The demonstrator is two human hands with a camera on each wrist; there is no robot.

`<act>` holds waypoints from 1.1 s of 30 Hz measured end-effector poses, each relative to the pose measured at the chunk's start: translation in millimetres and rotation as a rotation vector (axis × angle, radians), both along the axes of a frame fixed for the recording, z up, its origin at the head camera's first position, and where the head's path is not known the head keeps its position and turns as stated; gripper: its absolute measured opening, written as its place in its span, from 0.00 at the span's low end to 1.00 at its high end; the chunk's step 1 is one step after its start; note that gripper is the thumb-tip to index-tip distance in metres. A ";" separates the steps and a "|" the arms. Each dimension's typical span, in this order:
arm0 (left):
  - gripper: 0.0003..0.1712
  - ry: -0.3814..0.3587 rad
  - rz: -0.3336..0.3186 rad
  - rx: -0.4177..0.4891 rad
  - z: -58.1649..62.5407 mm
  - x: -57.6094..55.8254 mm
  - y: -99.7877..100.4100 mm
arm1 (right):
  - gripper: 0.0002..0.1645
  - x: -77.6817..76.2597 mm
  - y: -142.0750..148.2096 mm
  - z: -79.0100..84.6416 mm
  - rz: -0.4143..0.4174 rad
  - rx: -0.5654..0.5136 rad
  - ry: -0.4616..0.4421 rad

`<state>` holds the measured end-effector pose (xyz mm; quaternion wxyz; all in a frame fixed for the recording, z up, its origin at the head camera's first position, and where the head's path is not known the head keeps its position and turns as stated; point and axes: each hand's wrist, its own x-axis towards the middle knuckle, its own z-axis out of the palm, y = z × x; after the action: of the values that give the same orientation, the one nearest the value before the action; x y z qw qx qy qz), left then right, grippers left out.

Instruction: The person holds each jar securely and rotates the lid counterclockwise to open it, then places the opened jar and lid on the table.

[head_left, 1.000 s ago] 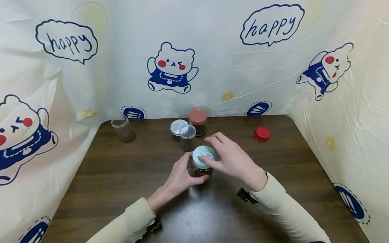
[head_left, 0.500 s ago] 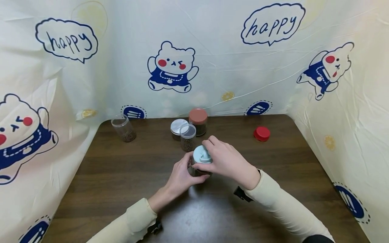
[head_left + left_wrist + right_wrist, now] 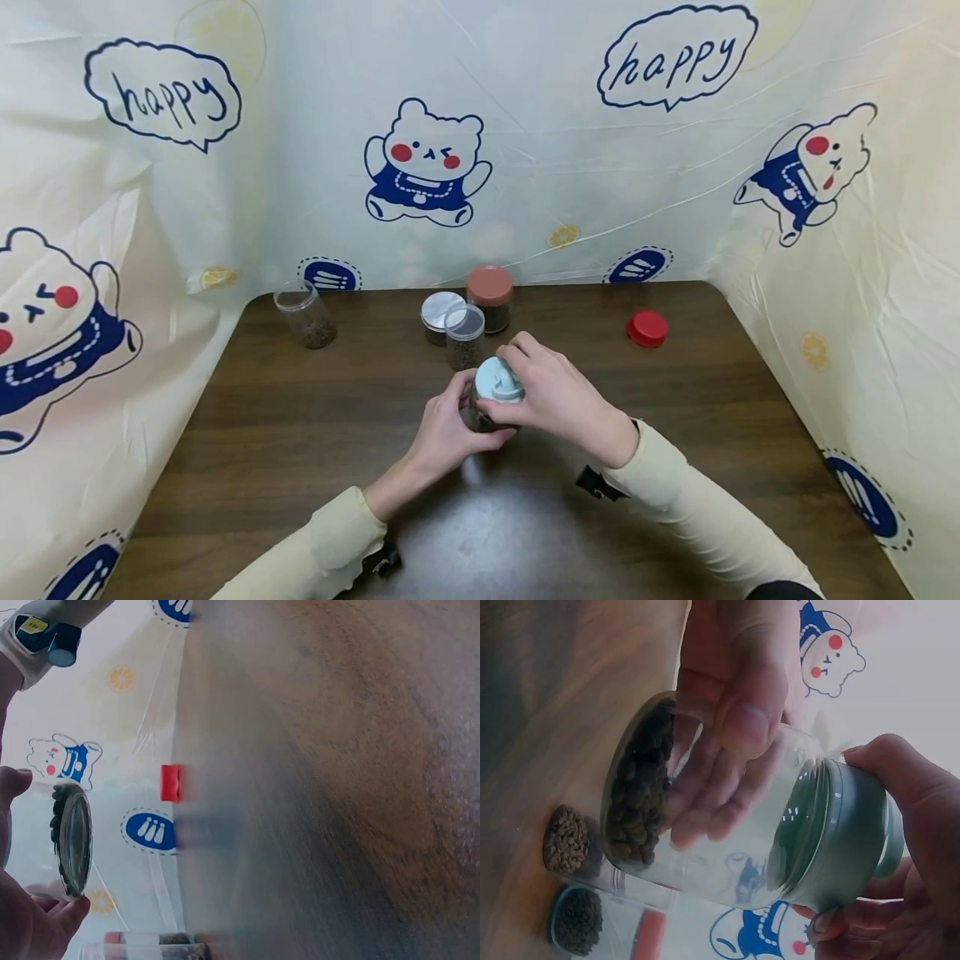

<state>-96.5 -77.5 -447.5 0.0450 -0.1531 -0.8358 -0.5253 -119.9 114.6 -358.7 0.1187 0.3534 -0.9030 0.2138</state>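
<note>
My left hand (image 3: 442, 425) grips the body of a clear glass jar (image 3: 712, 817), its fingers and thumb around the sides. Dark beans or pellets (image 3: 641, 795) lie at the bottom of the jar. A light blue lid (image 3: 497, 379) sits on top, and my right hand (image 3: 562, 396) holds it by its rim with thumb and fingers. In the left wrist view the jar's base (image 3: 76, 840) shows raised off the table, with part of my left hand (image 3: 37, 922) beside it.
Just behind stand a clear container (image 3: 465, 333), a silver-lidded jar (image 3: 441, 312) and a salmon-lidded jar (image 3: 490, 287). Far left is a clear container with dark contents (image 3: 306, 317). A red lid (image 3: 647, 329) lies at the back right of the wooden table (image 3: 300, 433).
My right hand has come down and left onto the lid, its thumb and fingers closing around the rim. The left hand keeps its hold on the jar, nearly still.
</note>
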 end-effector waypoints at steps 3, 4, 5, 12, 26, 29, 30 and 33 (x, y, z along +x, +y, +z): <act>0.47 0.004 -0.001 0.001 -0.1 -0.4 -0.1 | 0.29 -0.2 0.3 0.4 0.021 -0.004 0.009; 0.47 0.004 -0.003 0.004 0.0 -0.7 -0.1 | 0.28 -0.2 0.5 0.7 0.026 -0.006 0.013; 0.47 0.005 -0.004 0.005 0.3 -0.9 0.0 | 0.28 -0.4 0.7 1.1 0.030 -0.005 0.017; 0.47 -0.022 0.002 -0.026 0.1 -0.9 -0.5 | 0.29 -0.8 1.9 0.2 0.046 0.017 0.001; 0.48 0.016 -0.041 -0.044 -2.8 -3.6 -2.3 | 0.30 -1.2 2.2 -3.1 0.060 -0.010 0.038; 0.48 0.001 -0.041 -0.058 -2.7 -3.7 -2.0 | 0.30 -0.6 2.1 -3.3 0.075 -0.011 0.027; 0.48 -0.005 -0.042 -0.062 -2.6 -3.7 -1.7 | 0.30 -0.4 2.0 -3.2 0.081 -0.009 0.025; 0.49 -0.017 -0.046 -0.065 -2.3 -4.0 -1.1 | 0.31 -0.5 1.9 -3.1 0.091 -0.006 0.023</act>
<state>-100.5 -78.7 -449.8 0.0209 -0.1695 -0.8491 -0.4999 -120.4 116.5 -361.8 0.1202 0.3963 -0.8838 0.2177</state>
